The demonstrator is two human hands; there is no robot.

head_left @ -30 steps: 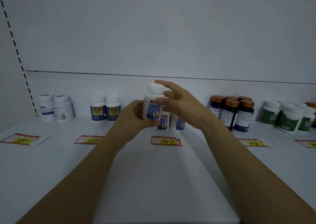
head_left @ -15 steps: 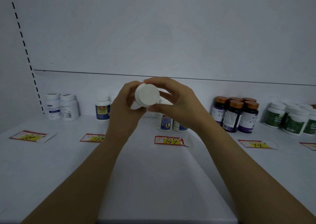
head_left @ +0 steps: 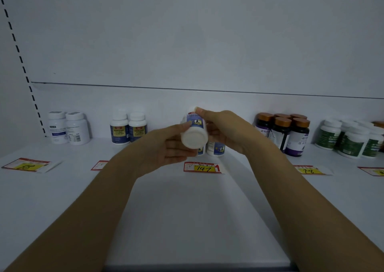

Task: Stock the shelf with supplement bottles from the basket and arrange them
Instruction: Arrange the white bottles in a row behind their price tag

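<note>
A white supplement bottle with a blue label is held in the air above the white shelf, tilted so its round white end faces me. My left hand grips it from the left and below. My right hand holds it from the right, with fingertips at its far end. Behind it, two matching bottles stand on the shelf above the price tag marked 147; the hands partly hide them.
Along the back stand two white bottles at the left, two blue-labelled bottles, several dark bottles with copper caps and several green-labelled bottles at the right. Price tags lie in front. No basket is in view.
The bottle has been turned over between both hands: upright a second ago, then cap toward me, now the opposite end toward me. The hands stayed over the 147 tag.
</note>
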